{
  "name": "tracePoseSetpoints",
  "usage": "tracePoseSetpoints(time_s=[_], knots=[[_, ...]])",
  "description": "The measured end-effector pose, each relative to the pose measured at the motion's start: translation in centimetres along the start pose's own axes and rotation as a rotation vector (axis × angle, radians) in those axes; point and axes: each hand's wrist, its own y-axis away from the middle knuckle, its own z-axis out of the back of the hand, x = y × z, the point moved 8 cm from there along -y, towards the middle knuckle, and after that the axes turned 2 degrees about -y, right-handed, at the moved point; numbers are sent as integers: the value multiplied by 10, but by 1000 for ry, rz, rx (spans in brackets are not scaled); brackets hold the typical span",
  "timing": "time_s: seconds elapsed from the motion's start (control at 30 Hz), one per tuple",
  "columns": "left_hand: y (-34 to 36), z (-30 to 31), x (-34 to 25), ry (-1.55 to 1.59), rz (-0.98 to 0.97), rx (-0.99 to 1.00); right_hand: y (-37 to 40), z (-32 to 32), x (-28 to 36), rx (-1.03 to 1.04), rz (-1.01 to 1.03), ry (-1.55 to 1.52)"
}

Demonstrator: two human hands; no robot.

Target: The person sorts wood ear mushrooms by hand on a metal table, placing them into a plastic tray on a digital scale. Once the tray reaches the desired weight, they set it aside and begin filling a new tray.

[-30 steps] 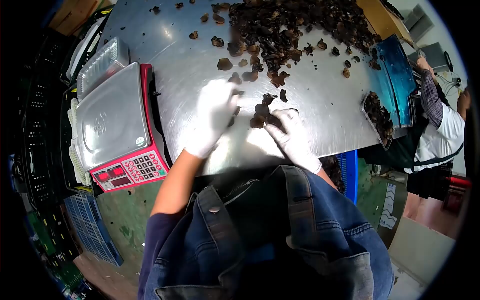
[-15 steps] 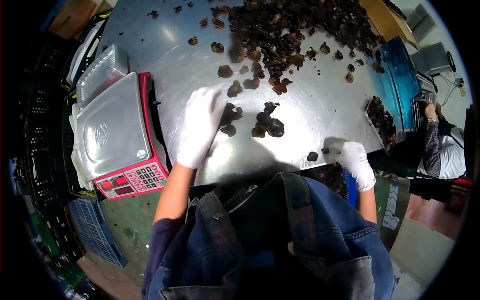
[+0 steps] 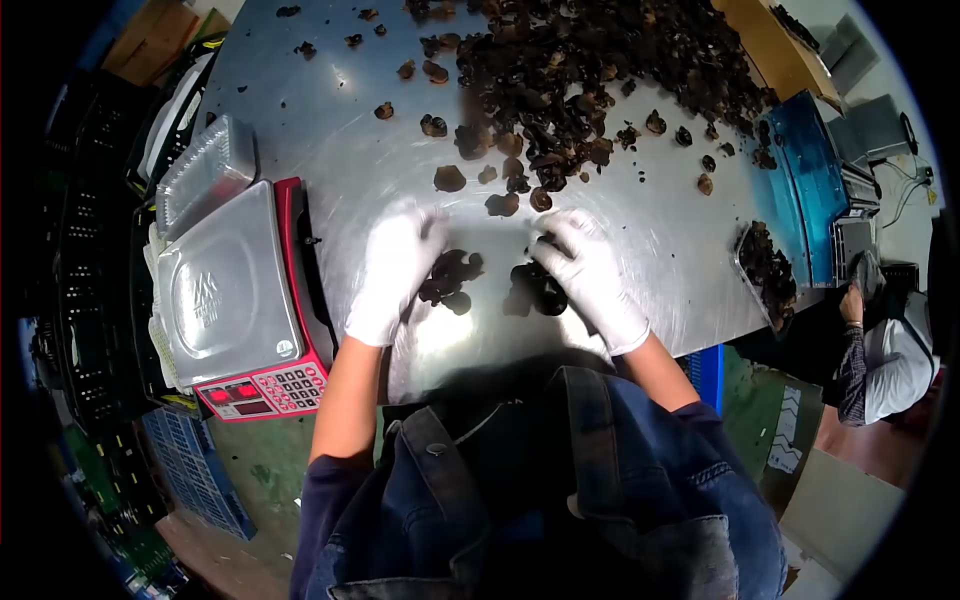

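Observation:
Both my hands wear white gloves and lie on a steel table [image 3: 660, 250]. My left hand [image 3: 392, 268] rests flat, its fingers spread, beside a small clump of dark dried fungus pieces [image 3: 448, 277]. My right hand [image 3: 590, 272] lies with its fingers bent over a second small clump [image 3: 533, 290]; I cannot tell whether it grips any piece. A large heap of the same dark pieces [image 3: 600, 60] covers the far side of the table, with several loose pieces [image 3: 448, 178] scattered toward my hands.
A red scale [image 3: 235, 300] with a steel pan stands at the left, clear plastic trays [image 3: 205, 170] stacked behind it. A tray of fungus [image 3: 765, 268] sits at the right edge by a blue bin [image 3: 805, 180]. Another person [image 3: 885, 350] works at the far right.
My right hand has come back from the table's near right edge to the clump in front of me. My left hand has slid slightly nearer. The person at the right has bent lower.

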Motion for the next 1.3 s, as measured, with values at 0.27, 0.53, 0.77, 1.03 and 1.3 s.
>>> tracePoseSetpoints(time_s=[0.27, 0.53, 0.77, 1.03, 1.3], knots=[[-64, -29, -17, -257, -104, -223, -56, 13, -22, -89, 57, 456], [-58, -26, -16, 241, 45, 57, -21, 38, -9, -199, -73, 131], [-115, -40, -3, -209, 87, -121, -24, -26, 12, 130, 289, 377], [-46, 10, -17, -147, 4, -252, -121, 50, -46, -381, 56, 624], [19, 22, -17, 204, -36, -57, -78, 58, -22, -325, 186, 453]])
